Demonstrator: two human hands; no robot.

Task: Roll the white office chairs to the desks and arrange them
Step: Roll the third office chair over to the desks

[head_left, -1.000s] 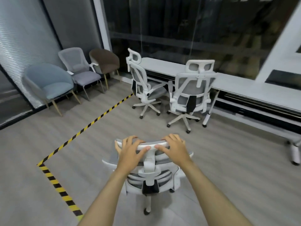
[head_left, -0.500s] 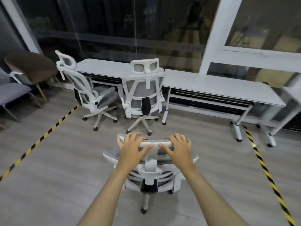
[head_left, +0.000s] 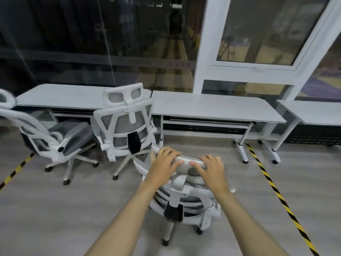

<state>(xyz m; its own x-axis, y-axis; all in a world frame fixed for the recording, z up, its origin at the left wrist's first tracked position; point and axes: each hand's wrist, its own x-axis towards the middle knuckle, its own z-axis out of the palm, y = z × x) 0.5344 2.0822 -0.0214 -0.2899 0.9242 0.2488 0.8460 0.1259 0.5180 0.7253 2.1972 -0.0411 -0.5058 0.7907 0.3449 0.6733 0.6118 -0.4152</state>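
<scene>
Hands gripping white mesh office chair headrest [head_left: 186, 161], left hand [head_left: 163, 163] and right hand [head_left: 212, 169] curling over it, chair standing on grey wood-look floor [head_left: 55, 209], facing long white bench [head_left: 212, 108], dark glass wall [head_left: 73, 43] lying behind.

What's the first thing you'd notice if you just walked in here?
Two hands, the left hand and right hand, grip the headrest of a white chair right in front. Two more white chairs, the middle chair and the side chair, stand at the left by the long desks. Yellow-black tape runs across the floor on the right.
</scene>
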